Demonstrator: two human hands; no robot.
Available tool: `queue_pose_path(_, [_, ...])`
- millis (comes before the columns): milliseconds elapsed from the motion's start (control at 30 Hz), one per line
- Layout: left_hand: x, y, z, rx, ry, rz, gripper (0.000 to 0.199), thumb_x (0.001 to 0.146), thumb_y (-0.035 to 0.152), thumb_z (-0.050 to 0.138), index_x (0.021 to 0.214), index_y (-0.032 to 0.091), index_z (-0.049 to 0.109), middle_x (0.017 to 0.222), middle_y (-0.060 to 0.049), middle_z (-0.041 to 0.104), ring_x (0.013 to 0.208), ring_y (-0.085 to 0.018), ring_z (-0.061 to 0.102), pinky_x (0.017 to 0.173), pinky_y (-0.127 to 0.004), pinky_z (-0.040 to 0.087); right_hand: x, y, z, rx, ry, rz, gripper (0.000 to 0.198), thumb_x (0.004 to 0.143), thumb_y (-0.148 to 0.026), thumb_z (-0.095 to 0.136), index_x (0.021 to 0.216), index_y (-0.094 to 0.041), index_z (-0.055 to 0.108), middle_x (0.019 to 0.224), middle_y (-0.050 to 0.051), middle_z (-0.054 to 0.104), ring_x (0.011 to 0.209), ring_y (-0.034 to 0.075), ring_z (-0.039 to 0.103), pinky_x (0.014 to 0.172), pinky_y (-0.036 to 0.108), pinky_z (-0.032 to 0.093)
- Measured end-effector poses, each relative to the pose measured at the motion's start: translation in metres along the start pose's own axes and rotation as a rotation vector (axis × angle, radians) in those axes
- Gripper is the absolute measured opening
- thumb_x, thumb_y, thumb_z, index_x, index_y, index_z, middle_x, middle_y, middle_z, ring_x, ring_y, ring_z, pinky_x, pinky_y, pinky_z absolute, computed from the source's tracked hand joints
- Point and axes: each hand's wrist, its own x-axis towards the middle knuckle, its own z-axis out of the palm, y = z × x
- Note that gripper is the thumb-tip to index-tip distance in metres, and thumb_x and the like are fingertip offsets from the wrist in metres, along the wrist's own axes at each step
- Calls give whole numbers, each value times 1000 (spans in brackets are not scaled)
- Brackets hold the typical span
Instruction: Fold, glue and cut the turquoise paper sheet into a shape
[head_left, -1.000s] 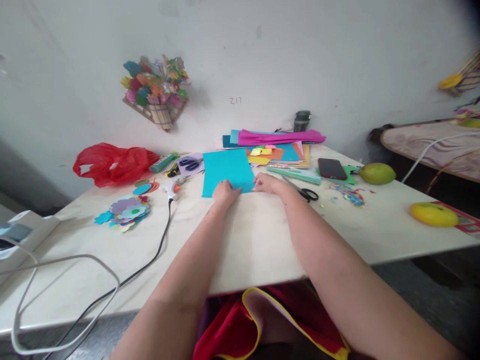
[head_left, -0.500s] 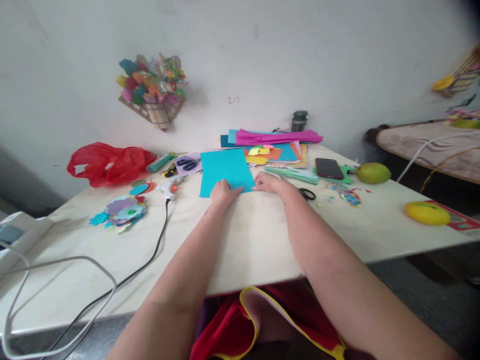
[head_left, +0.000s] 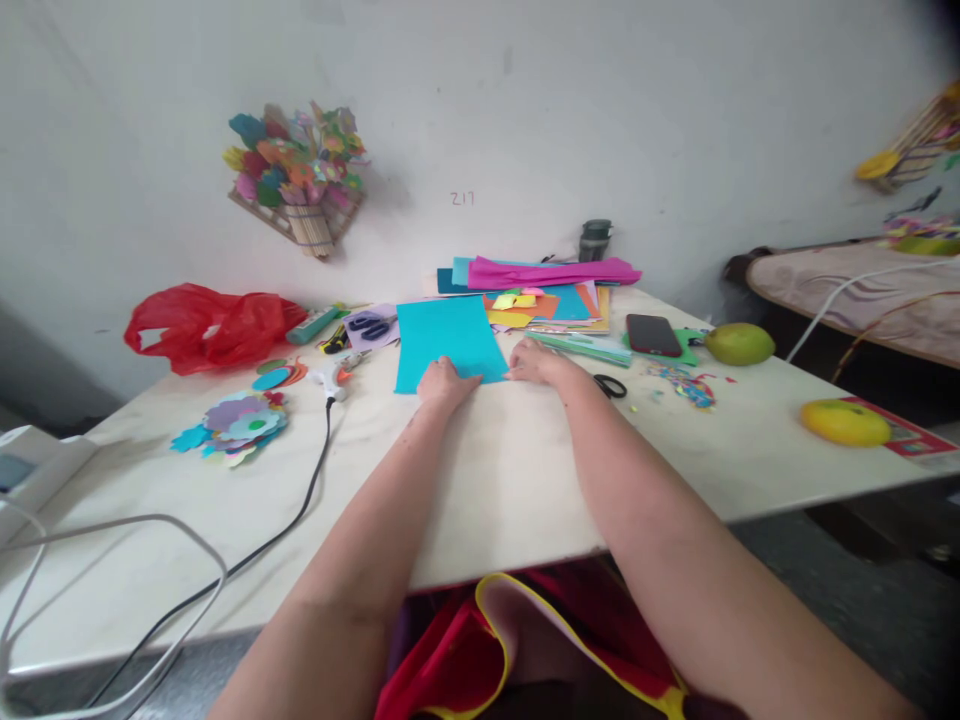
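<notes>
A bright blue sheet of paper (head_left: 450, 330) lies on the table with its near edge toward me. My left hand (head_left: 445, 384) is on that near edge, fingers curled and thumb stretched along it to the right. At the near right corner, my right hand (head_left: 534, 362) pinches the edge, with its fingers bent and the tips pressed together. Both hands are closed on the paper, a short gap between them. Some of the near edge is hidden under the left hand.
To the left are a glue gun (head_left: 328, 383), paper flowers (head_left: 244, 420), navy scissors (head_left: 371, 325) and a red plastic bag (head_left: 214, 325). Coloured papers (head_left: 555, 270) lie behind. On the right are black scissors (head_left: 610, 386), a phone (head_left: 654, 335), paper scraps (head_left: 686, 385) and two mangoes (head_left: 845, 423).
The whole view has shifted slightly, so things sit a little further left. Both hands stay at the sheet's near edge with almost no movement.
</notes>
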Motion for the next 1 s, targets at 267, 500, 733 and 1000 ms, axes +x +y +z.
queue_pose_path(267, [-2, 2, 4, -8, 45, 1, 67, 54, 71, 54, 99, 23, 47, 110, -12, 55, 102, -28, 52, 77, -35, 42, -4, 0, -3, -88, -39, 37, 47, 70, -49, 60, 108, -22, 54, 117, 11, 45, 110, 26, 40, 88, 32, 34])
queue_pose_path(500, [-3, 6, 4, -12, 50, -6, 65, 54, 66, 58, 101, 24, 45, 112, -12, 53, 104, -28, 51, 79, -35, 42, 1, 11, 1, -67, -7, 31, 52, 66, -50, 62, 111, -24, 55, 117, 10, 46, 109, 26, 43, 88, 32, 35])
queue_pose_path(733, [-4, 7, 4, -35, 50, 1, 65, 54, 63, 59, 103, 22, 45, 111, -13, 53, 104, -29, 50, 79, -38, 41, 8, -17, -6, 278, 228, -39, 16, 79, -19, 47, 87, -15, 61, 89, 6, 61, 84, 15, 56, 77, 24, 42])
queue_pose_path(1000, [-7, 9, 5, -33, 61, 22, 61, 60, 59, 59, 103, 19, 45, 111, -15, 52, 105, -30, 49, 79, -36, 39, 14, -46, 30, 392, 44, 34, 16, 78, -17, 44, 84, -16, 58, 87, 4, 64, 77, 13, 57, 64, 20, 41])
